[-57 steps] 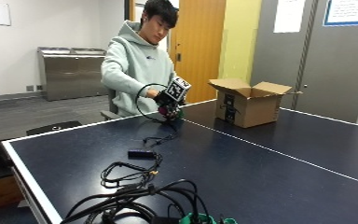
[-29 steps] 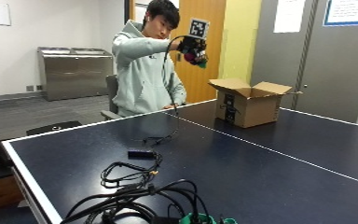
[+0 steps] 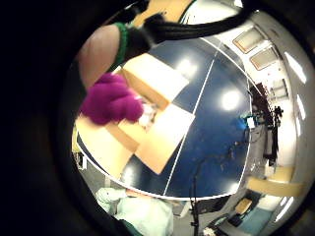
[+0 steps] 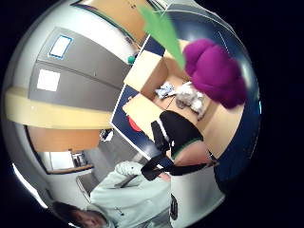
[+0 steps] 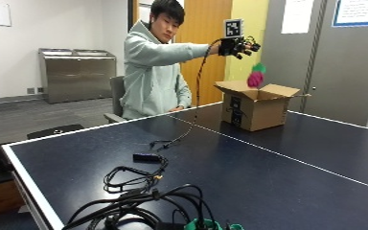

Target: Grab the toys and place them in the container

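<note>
Blue table [image 5: 286, 167] is filling the lower frame. Gloved right hand [image 5: 238, 46], upper centre, is hanging with fingers spread, gripping nothing. Purple toy with green top [image 5: 256, 76] is falling just below it, above the open cardboard box [image 5: 258, 108] at centre right.

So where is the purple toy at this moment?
In the outside view the purple toy is in mid-air, just below the gloved right hand and directly above the open cardboard box on the table; nothing touches it.
</note>
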